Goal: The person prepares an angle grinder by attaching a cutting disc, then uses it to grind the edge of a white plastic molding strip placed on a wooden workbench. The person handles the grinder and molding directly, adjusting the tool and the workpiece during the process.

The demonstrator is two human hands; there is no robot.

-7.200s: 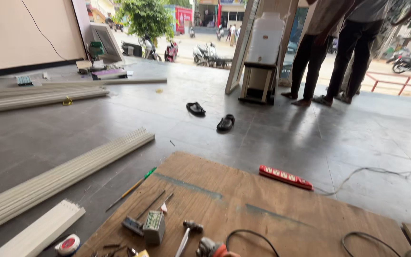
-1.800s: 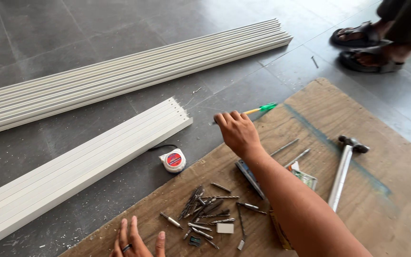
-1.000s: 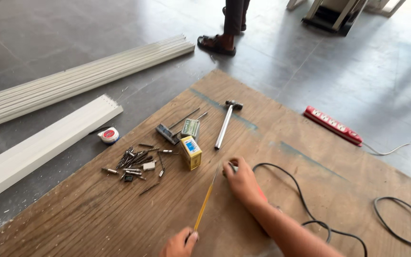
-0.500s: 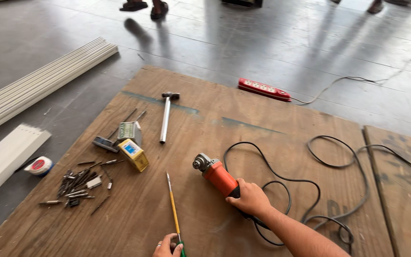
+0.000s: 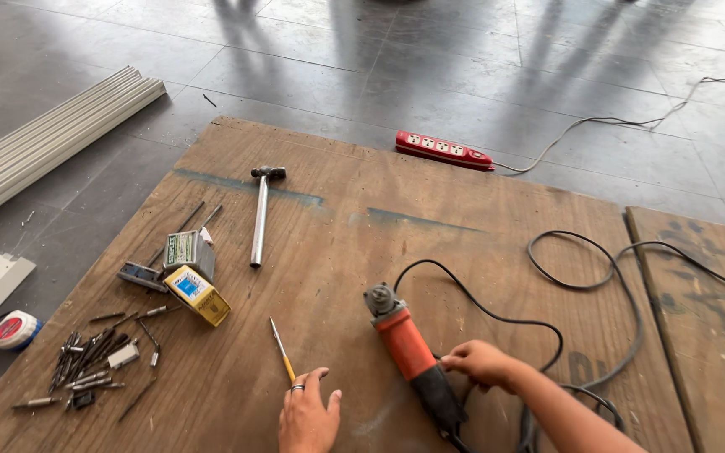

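My right hand (image 5: 480, 365) is closed around the dark rear handle of an orange angle grinder (image 5: 404, 344), which lies on a brown plywood board (image 5: 337, 218) with its disc head pointing away from me. My left hand (image 5: 308, 415), a ring on one finger, rests flat on the board with fingers spread. Its fingertips are at the end of a yellow-handled screwdriver (image 5: 281, 351) lying just ahead of it. The grinder's black cord (image 5: 547, 319) loops to the right.
A hammer (image 5: 258, 218), small boxes (image 5: 197, 294), a pile of screws and bits (image 5: 90, 365) and a tape measure (image 5: 12, 329) lie to the left. A red power strip (image 5: 444, 149) sits at the board's far edge. White profiles (image 5: 44, 143) lie far left, a second board (image 5: 706, 327) right.
My right hand has slid back along the grinder toward its rear handle. My left hand has let the screwdriver down and lies flat on the board.
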